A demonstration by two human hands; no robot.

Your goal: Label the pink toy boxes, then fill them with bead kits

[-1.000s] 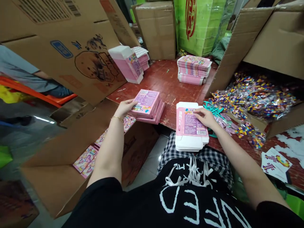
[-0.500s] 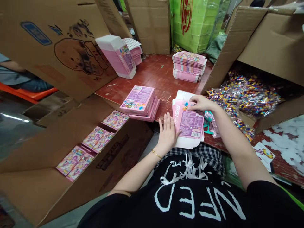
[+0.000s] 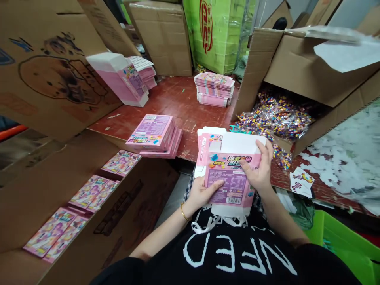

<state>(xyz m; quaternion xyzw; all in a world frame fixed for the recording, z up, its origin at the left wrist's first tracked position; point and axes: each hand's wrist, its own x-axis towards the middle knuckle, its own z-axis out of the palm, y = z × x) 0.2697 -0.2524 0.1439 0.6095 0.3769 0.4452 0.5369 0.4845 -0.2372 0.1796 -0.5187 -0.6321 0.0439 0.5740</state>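
Both my hands hold a flat pink carton blank [image 3: 227, 174] lifted over my lap. My left hand [image 3: 203, 192] grips its lower left edge. My right hand [image 3: 259, 168] clasps its right side, thumb on the printed face. Under it lies the stack of flat blanks [image 3: 208, 138] at the table's near edge. A pile of filled pink boxes [image 3: 154, 134] sits to the left on the red table [image 3: 184, 103].
A big open carton at the left holds finished pink boxes [image 3: 89, 192] in rows. At the right, a carton [image 3: 297, 71] spills colourful bagged pieces [image 3: 276, 116]. Another stack of blanks [image 3: 214, 88] and upright pink boxes [image 3: 118, 77] stand farther back. A green bin [image 3: 347, 241] is at lower right.
My left hand left the pile of filled boxes and came to the blanks. Both hands lifted the top blank off the stack toward my lap.
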